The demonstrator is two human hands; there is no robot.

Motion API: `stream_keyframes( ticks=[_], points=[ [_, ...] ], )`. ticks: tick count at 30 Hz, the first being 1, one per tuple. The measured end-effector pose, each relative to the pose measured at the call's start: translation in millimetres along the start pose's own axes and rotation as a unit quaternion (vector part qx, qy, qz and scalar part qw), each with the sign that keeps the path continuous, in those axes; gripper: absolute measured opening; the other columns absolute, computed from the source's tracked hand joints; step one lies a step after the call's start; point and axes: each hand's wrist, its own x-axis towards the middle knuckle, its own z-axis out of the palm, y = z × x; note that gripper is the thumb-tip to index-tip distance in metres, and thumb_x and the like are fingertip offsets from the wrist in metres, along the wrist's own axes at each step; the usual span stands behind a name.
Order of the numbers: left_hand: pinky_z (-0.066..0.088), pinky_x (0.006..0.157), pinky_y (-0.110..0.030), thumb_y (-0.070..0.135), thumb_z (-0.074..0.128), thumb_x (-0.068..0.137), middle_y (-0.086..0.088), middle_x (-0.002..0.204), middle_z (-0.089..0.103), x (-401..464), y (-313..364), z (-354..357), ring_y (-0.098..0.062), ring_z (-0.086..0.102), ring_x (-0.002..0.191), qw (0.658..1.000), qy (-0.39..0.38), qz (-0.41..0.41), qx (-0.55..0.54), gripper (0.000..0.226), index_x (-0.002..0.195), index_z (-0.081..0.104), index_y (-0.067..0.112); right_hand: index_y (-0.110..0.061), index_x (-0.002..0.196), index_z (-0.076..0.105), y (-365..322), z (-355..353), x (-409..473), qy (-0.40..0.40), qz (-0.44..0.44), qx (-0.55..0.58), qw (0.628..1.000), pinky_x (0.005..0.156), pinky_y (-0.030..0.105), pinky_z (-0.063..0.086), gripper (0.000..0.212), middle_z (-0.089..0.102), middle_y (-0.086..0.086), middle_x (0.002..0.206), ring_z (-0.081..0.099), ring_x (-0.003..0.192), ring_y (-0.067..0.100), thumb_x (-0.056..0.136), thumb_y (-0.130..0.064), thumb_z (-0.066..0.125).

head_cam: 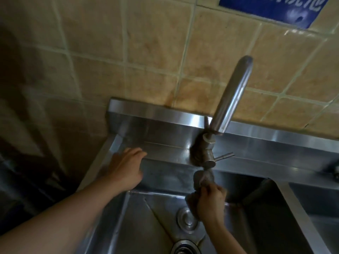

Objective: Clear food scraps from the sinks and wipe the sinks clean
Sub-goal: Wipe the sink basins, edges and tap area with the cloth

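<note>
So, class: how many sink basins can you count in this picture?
2. The left basin lies below both hands, its drain showing. The right basin is cut off by the frame's right edge. More may lie out of view.

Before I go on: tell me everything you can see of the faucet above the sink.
The faucet looks like brushed stainless steel: a thick tubular spout rising from a cylindrical base at the back ledge of the sink, with a thin lever handle pointing right. No water is visible. The right hand grips a grey cloth just below the base; whether it touches is unclear.
</note>
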Motion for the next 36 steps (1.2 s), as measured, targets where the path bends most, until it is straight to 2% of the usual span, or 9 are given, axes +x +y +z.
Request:
stream_keyframes(
  ticks=[7,10,14,19,23,27,30,33,36],
  points=[
    [0.035,0.102,-0.026,0.010,0.055,0.080,0.003,0.141,0.040,-11,-62,-27,-0.019,0.038,0.127,0.999,0.028,-0.038,0.019,0.058,0.137,0.044,0.020,-0.001,0.103,0.065,-118,28,-3,0.131,-0.175,0.102,0.971,0.093,0.002,0.027,0.017,0.040,0.013,0.125,0.043,0.104,0.013,0.090,0.002,0.055],
    [0.039,0.101,-0.031,0.008,0.053,0.080,-0.001,0.136,0.045,-10,-81,-25,-0.022,0.043,0.122,0.997,0.012,-0.066,0.024,0.054,0.132,0.046,0.018,0.005,0.114,0.060,-148,32,42,0.209,-0.245,0.075,0.944,0.103,0.014,0.028,0.026,0.038,0.023,0.128,0.043,0.112,0.022,0.089,0.003,0.054],
    [0.037,0.102,-0.031,0.007,0.053,0.078,0.001,0.135,0.045,-9,-89,-15,-0.020,0.041,0.121,0.999,0.016,-0.049,0.014,0.052,0.130,0.050,0.016,-0.006,0.149,0.022,-135,47,86,0.180,-0.167,-0.075,0.966,0.117,0.040,0.010,0.061,0.005,0.022,0.155,0.011,0.143,0.037,0.095,-0.018,0.049],
    [0.038,0.101,-0.031,0.011,0.053,0.081,0.005,0.139,0.040,-6,-97,-14,-0.016,0.036,0.122,0.999,0.026,-0.027,-0.018,0.053,0.133,0.047,0.018,-0.016,0.150,0.005,-153,99,80,0.184,-0.166,-0.124,0.961,0.117,0.050,-0.007,0.074,-0.005,0.025,0.156,-0.009,0.143,0.046,0.093,-0.020,0.052],
    [0.036,0.101,-0.026,0.018,0.053,0.087,0.006,0.138,0.040,-4,-101,-16,-0.015,0.036,0.122,0.999,0.033,-0.012,-0.007,0.048,0.134,0.047,0.020,-0.017,0.147,0.029,-187,153,46,0.132,-0.345,-0.131,0.920,0.115,0.052,0.000,0.069,0.008,0.024,0.155,-0.002,0.142,0.046,0.085,-0.013,0.060],
    [0.035,0.105,-0.030,0.024,0.056,0.085,0.005,0.142,0.036,-2,-105,-17,-0.017,0.032,0.130,1.000,0.023,-0.002,0.007,0.053,0.137,0.043,0.024,-0.037,0.149,0.009,-213,187,35,0.028,-0.463,-0.193,0.865,0.110,0.041,-0.024,0.071,-0.016,0.004,0.157,-0.032,0.137,0.028,0.092,-0.030,0.050],
    [0.034,0.106,-0.030,0.028,0.056,0.086,0.005,0.141,0.037,-2,-106,-18,-0.018,0.033,0.130,1.000,0.021,-0.001,0.006,0.051,0.135,0.046,0.023,-0.034,0.149,0.021,-201,167,49,0.019,-0.510,-0.219,0.832,0.116,0.043,-0.005,0.067,0.008,0.010,0.160,-0.010,0.144,0.031,0.091,-0.024,0.053],
    [0.040,0.099,-0.030,0.034,0.058,0.085,0.009,0.133,0.043,-2,-107,-16,-0.014,0.040,0.119,1.000,0.029,0.000,0.006,0.043,0.128,0.054,0.028,-0.024,0.146,0.034,-159,125,72,0.118,-0.438,-0.197,0.869,0.114,0.049,0.020,0.058,0.024,0.017,0.155,0.015,0.143,0.040,0.090,-0.015,0.048],
    [0.041,0.097,-0.029,0.031,0.062,0.083,0.011,0.133,0.042,-3,-106,-14,-0.012,0.040,0.118,1.000,0.026,-0.011,0.009,0.048,0.130,0.052,0.027,-0.011,0.150,0.021,-126,82,91,0.191,-0.231,-0.170,0.939,0.118,0.043,0.000,0.072,0.003,0.022,0.157,-0.002,0.145,0.041,0.088,-0.013,0.057]
  ],
)
